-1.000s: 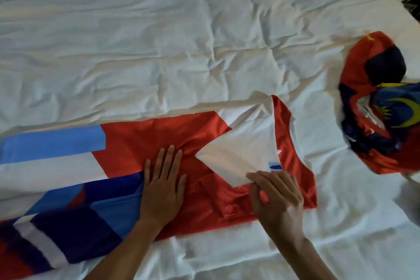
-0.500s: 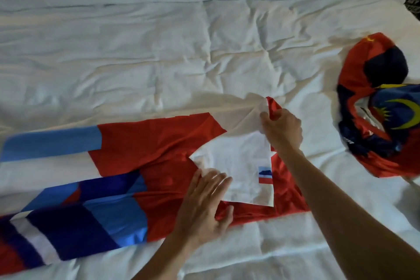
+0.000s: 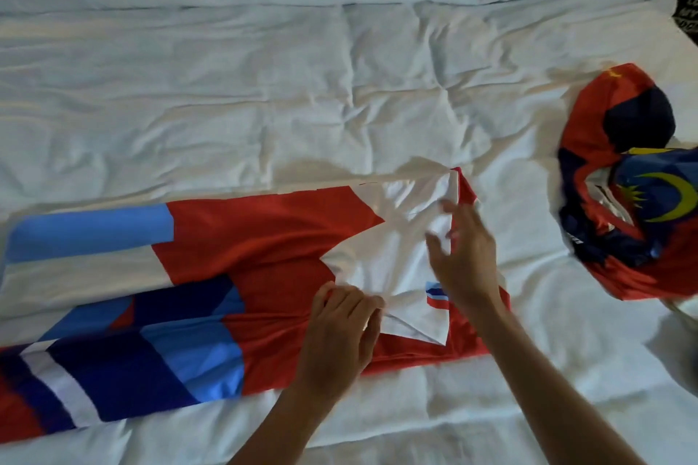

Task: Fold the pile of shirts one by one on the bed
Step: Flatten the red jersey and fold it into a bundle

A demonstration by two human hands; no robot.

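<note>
The shirt [image 3: 234, 276] is laid flat across the bed [image 3: 340, 68], from nine o'clock to the middle. Its white sleeve [image 3: 393, 260] is pinched by the left hand [image 3: 340, 336] so it stays folded in, while it is smoothed by the open right hand [image 3: 464, 257], which holds nothing. More shirts [image 3: 630, 181] are piled at three o'clock, waiting.

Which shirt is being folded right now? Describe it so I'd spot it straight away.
Start from the white bed. The shirt being folded lies flat along the near edge, under both hands: left hand, right hand. It is spread out long, with red, white and blue blocks and a white sleeve folded in, whereas the shirt pile on the right is bunched and shows a yellow crescent.
</note>
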